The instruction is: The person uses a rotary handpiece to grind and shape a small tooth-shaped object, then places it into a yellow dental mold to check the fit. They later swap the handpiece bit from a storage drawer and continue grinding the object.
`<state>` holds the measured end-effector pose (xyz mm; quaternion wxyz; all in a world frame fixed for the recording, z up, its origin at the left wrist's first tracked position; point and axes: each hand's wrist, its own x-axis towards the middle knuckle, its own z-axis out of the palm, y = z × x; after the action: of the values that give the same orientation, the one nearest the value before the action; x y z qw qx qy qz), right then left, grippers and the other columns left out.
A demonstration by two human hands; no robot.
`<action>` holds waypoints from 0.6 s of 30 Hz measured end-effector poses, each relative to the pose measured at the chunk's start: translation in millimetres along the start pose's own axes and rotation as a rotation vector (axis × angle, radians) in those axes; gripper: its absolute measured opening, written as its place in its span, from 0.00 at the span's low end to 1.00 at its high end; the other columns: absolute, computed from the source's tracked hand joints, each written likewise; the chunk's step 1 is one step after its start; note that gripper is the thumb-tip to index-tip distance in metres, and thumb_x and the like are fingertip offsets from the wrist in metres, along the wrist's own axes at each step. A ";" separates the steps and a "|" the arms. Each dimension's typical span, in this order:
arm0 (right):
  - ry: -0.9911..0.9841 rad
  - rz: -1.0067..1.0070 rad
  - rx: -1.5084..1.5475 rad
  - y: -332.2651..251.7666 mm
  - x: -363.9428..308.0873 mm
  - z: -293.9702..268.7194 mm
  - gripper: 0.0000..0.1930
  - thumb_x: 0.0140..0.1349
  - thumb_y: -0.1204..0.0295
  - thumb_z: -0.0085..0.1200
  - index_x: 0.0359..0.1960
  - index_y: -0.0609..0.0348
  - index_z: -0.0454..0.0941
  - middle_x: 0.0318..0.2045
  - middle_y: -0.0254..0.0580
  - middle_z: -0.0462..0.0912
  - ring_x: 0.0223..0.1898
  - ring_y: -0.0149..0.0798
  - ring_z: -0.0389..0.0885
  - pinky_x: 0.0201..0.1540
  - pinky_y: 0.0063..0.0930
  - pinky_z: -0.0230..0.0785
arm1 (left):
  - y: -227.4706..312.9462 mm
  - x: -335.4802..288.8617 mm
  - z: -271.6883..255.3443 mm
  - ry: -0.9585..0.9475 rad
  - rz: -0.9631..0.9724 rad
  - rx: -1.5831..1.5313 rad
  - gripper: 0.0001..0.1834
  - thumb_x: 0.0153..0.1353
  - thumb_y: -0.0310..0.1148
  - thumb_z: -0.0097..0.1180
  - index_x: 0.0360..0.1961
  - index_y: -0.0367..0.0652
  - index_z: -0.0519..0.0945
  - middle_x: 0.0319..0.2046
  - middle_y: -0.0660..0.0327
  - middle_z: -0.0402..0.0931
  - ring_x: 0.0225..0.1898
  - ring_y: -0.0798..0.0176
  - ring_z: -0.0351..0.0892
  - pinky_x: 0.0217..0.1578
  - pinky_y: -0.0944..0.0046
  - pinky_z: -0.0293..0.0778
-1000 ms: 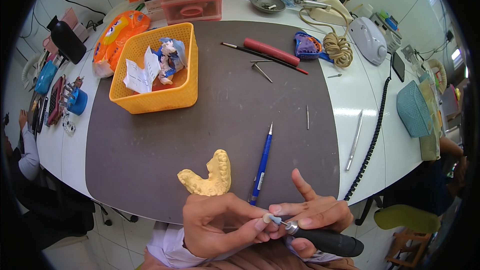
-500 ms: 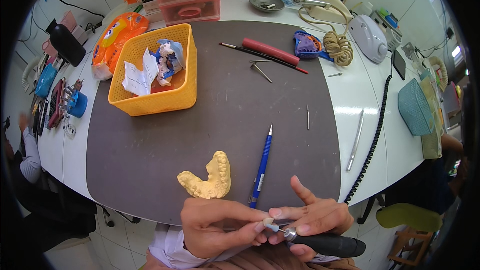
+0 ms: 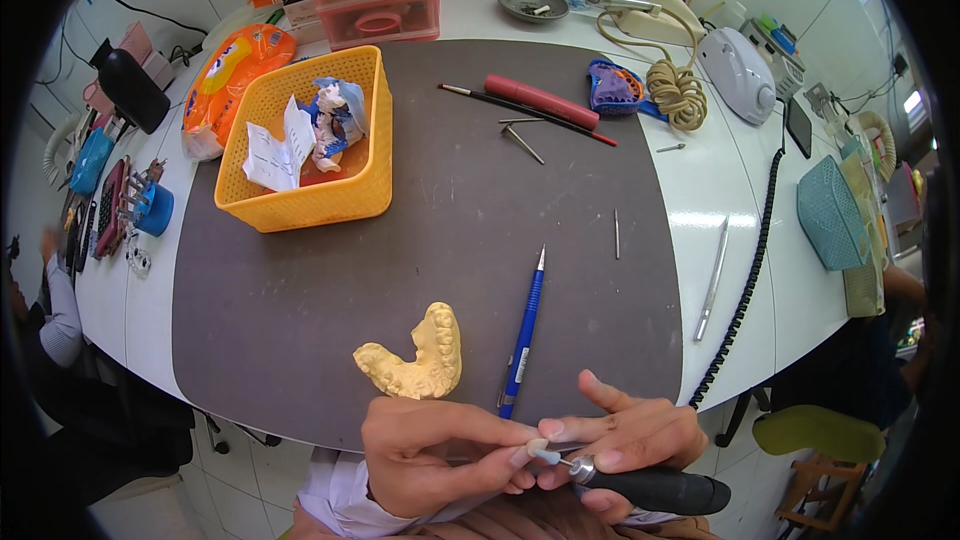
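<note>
At the mat's near edge, my left hand [image 3: 440, 455] pinches a small pale piece like a dental crown [image 3: 538, 443] between thumb and fingers. My right hand [image 3: 625, 435] grips a black rotary handpiece [image 3: 650, 489], its metal collar pointing left. A light-blue tip [image 3: 547, 456] on its shank meets or nearly meets the pale piece; contact is too small to tell. The fingertips of both hands come together there. Just beyond my left hand lies a yellowish dental cast [image 3: 432, 355] with a row of teeth. A blue mechanical pencil [image 3: 524, 335] rests right of the cast.
A yellow basket [image 3: 330, 202] with paper and a crumpled wrapper stands far left on the grey mat [image 3: 480, 220]. A red rod [image 3: 540, 103], a brush [image 3: 470, 95] and small burs lie beyond. A silver knife [image 3: 712, 280] and black coiled cord [image 3: 752, 290] are at right.
The raised finger of my right hand has dipped slightly. Both hands otherwise keep their place and hold on the pale piece and the handpiece.
</note>
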<state>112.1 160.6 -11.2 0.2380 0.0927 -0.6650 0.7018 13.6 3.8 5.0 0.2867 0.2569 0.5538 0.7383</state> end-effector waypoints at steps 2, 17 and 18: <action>-0.002 -0.009 0.001 1.1 -1.2 -0.6 0.14 0.52 0.73 0.60 0.37 0.59 0.68 0.25 0.50 0.82 0.42 0.50 0.79 0.64 0.46 0.47 | 0.0 0.3 -1.6 -0.019 0.002 0.017 0.04 0.50 0.18 0.57 0.27 0.25 0.78 0.20 0.47 0.78 0.20 0.61 0.81 0.22 0.70 0.79; -0.012 -0.035 -0.017 2.4 -1.5 -0.3 0.13 0.53 0.74 0.59 0.37 0.60 0.69 0.25 0.52 0.82 0.42 0.48 0.79 0.61 0.43 0.53 | -3.6 -2.1 -9.4 -0.104 0.014 0.017 0.07 0.53 0.18 0.55 0.34 0.26 0.78 0.26 0.49 0.79 0.27 0.63 0.81 0.29 0.70 0.78; -0.019 -0.034 -0.025 2.0 -1.3 -0.3 0.13 0.53 0.74 0.59 0.37 0.60 0.69 0.25 0.52 0.82 0.42 0.48 0.80 0.61 0.44 0.54 | -2.2 -0.6 -4.4 -0.055 0.020 0.023 0.05 0.52 0.19 0.57 0.30 0.26 0.78 0.23 0.48 0.79 0.24 0.62 0.81 0.26 0.70 0.79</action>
<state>112.4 160.6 -13.6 0.2445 0.1077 -0.6743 0.6885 11.3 0.9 1.7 0.2915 0.2861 0.5515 0.7274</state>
